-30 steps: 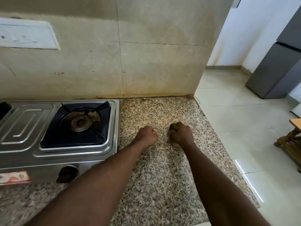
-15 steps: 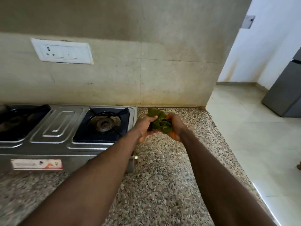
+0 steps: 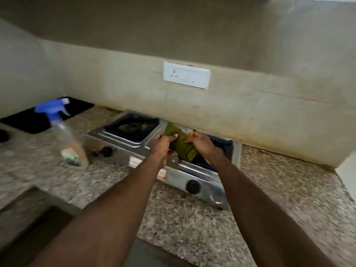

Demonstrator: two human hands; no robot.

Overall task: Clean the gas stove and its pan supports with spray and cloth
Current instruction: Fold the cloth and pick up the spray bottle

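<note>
Spray bottle (image 3: 63, 135) stands on the granite counter (image 3: 192, 228) left of the gas stove (image 3: 173, 176), blue trigger head up, well apart from both hands; it's blurred, so can't read how full it is. Risk there: neither hand is free, so a quick grab w/ cloth in the palm could tip it or send it toward the dark recess (image 3: 38, 228) front-left of the stove (sink? can't tell). On the stove's left side the left pan support (image 3: 134, 122) sits over its burner w/ nothing on it; if spray goes on w/ the support in place, liquid prob. pools round the burner ports & clogs them. Left hand (image 3: 161, 145) is above the stove's middle, fingers & thumb curled round the upper part of the green cloth (image 3: 181, 145). Right hand (image 3: 204, 147) is just beside it, fingers curled round the lower bunch, which hangs over the right pan support (image 3: 223, 149). So the cloth is off the surface, held btwn both hands, bunched, not flat. Wiping w/ a wad like that gives poor contact, and a loose tail could snag on the support's prongs & drag it off its seat. At the stove's front the right knob (image 3: 192, 186) sits btwn the two forearms, nearer the right one; an arm brushing it could turn the gas on. Can't tell if the burners are warm.
</note>
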